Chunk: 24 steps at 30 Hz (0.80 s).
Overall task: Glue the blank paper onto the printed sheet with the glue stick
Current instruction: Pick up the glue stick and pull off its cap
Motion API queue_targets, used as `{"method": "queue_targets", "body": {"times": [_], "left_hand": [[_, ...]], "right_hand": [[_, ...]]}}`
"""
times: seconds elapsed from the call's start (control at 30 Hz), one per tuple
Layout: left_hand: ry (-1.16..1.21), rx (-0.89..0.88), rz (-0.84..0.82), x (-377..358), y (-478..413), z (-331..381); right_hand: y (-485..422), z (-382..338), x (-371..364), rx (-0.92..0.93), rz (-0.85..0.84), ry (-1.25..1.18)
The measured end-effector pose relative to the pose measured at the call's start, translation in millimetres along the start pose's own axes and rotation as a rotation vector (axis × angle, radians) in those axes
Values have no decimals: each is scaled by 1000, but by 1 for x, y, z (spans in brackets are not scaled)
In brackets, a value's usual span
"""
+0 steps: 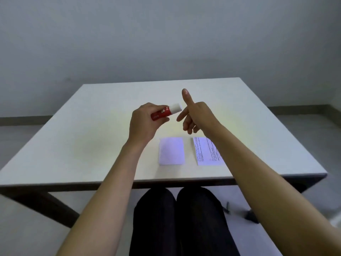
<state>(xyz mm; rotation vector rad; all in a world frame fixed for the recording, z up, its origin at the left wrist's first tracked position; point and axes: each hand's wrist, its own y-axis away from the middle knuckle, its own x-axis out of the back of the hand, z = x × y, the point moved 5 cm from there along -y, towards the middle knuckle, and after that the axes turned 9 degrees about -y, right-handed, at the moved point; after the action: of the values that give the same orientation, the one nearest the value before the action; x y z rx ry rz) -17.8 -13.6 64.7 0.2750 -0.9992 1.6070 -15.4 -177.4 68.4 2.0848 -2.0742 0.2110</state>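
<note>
My left hand [143, 120] holds a red glue stick [163, 112] above the table, its white cap [176, 107] pointing right. My right hand [195, 115] hovers just right of the cap, fingers apart and thumb raised, holding nothing. The blank paper [171, 150] lies flat on the table near the front edge. The printed sheet [204, 151] lies to its right, partly hidden under my right forearm. A narrow gap separates the two papers.
The white table [92, 137] has its front edge close to my body, and my legs in dark trousers [177, 222] sit under it. A grey wall stands behind the table. Small dark objects [249, 215] lie on the floor at the right.
</note>
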Motion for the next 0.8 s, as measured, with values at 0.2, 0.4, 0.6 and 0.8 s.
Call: {"method": "queue_targets", "body": {"times": [0.2, 0.4, 0.6, 0.8], "left_hand": [[-211, -93, 6, 11, 12, 8], [-286, -116, 4, 4, 20, 17], [-314, -114, 18, 2, 26, 16], [-330, -37, -2, -1, 25, 13]], "right_hand": [[9, 0, -3, 109, -234, -123], [13, 9, -1, 4, -156, 11], [14, 16, 2, 52, -225, -7], [11, 19, -6, 70, -205, -142]]}}
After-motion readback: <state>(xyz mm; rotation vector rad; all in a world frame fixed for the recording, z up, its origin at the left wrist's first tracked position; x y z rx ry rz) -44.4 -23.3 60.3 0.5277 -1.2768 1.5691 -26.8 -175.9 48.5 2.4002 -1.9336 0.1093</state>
